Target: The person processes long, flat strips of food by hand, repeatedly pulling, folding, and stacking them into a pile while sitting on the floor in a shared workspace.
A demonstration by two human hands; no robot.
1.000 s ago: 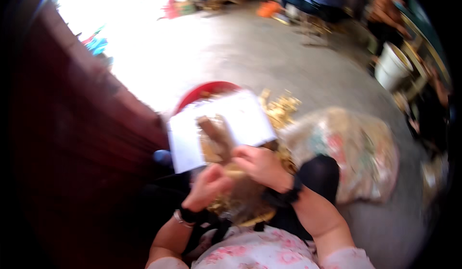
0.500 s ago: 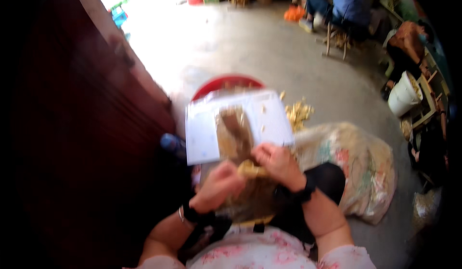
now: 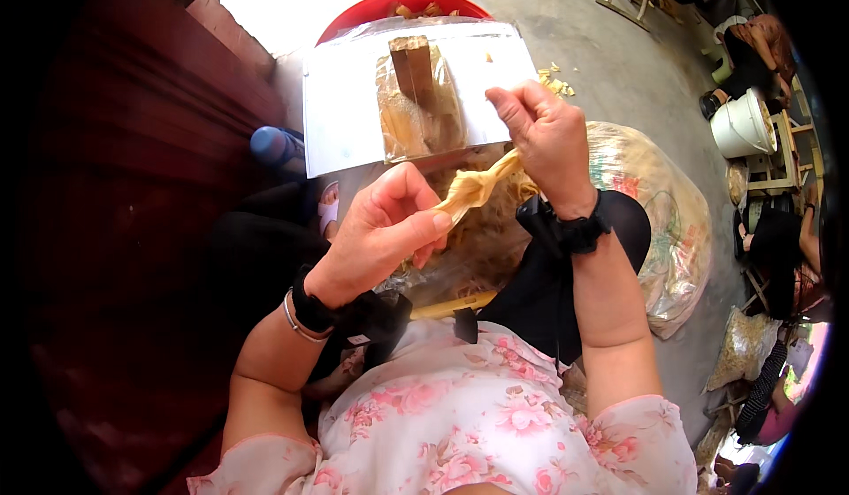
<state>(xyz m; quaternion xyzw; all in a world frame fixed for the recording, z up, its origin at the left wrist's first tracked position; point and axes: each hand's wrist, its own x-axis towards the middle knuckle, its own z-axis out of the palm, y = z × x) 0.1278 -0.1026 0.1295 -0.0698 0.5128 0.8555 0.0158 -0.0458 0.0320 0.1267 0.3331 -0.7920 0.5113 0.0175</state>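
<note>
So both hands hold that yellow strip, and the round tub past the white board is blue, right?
Not blue: the head view shows the round tub past the white board is red. The left hand and right hand do hold the yellow strip.

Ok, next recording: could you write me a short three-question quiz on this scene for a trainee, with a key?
1. True or false: the left hand and the right hand hold the same yellowish strip.
2. Multiple choice: which thing sits on the white board along with a clear packet?
A) blue bottle
B) brown block
C) white bucket
3. Short answer: what colour is the curved rim showing beyond the far edge of the board?

Key:
1. True; it stretches from one hand to the other.
2. B
3. Red
</note>
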